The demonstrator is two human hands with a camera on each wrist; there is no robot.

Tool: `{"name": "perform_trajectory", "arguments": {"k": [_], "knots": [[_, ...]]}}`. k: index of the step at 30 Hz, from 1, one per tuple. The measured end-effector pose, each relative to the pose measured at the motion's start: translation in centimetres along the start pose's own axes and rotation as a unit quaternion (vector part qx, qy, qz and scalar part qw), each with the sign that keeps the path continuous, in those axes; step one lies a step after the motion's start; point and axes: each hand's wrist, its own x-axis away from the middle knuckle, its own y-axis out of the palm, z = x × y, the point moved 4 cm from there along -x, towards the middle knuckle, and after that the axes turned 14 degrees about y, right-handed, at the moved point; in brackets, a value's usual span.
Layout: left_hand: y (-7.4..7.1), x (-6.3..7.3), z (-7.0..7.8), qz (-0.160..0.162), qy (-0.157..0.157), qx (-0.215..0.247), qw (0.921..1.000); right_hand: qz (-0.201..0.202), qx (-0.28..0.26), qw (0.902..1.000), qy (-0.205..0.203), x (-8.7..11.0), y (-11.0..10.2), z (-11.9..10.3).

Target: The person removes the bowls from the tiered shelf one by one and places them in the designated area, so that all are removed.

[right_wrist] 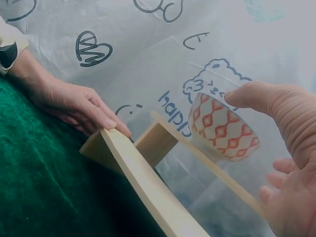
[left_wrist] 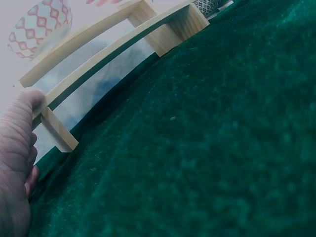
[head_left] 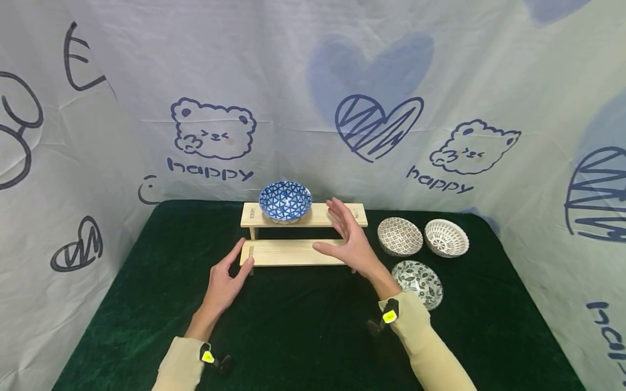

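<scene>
A two-step wooden shelf [head_left: 283,253] stands on the green cloth. My left hand [head_left: 224,283] grips the left end of its lower step, the thumb at the front edge and the fingers along the end. In the left wrist view the thumb [left_wrist: 32,98] lies at the board's corner. On the upper step, left of its middle, sits an upright bowl [head_left: 286,200], blue-patterned inside and with red diamonds [right_wrist: 224,129] outside. My right hand [head_left: 353,244] is held over the shelf's right part, fingers spread and thumb apart, holding nothing.
To the right of the shelf are a brown-patterned bowl [head_left: 399,237], a white ribbed-pattern bowl [head_left: 446,238] and a green leaf-patterned bowl [head_left: 418,283], partly behind my right forearm. A white printed curtain [head_left: 293,81] hangs behind the table with the green cloth [head_left: 303,331].
</scene>
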Motion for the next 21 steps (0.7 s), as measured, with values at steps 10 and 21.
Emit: {"name": "perform_trajectory", "arguments": {"k": [10,21], "knots": [[0.0,0.1,0.0,-0.002,-0.001,0.0,1.0,-0.022,0.003,0.9996,0.019,-1.6,1.2,-0.4],[0.0,0.1,-0.1,-0.001,-0.002,0.0,1.0,-0.031,-0.014,0.997,0.069,-3.6,2.4,-0.5]]}}
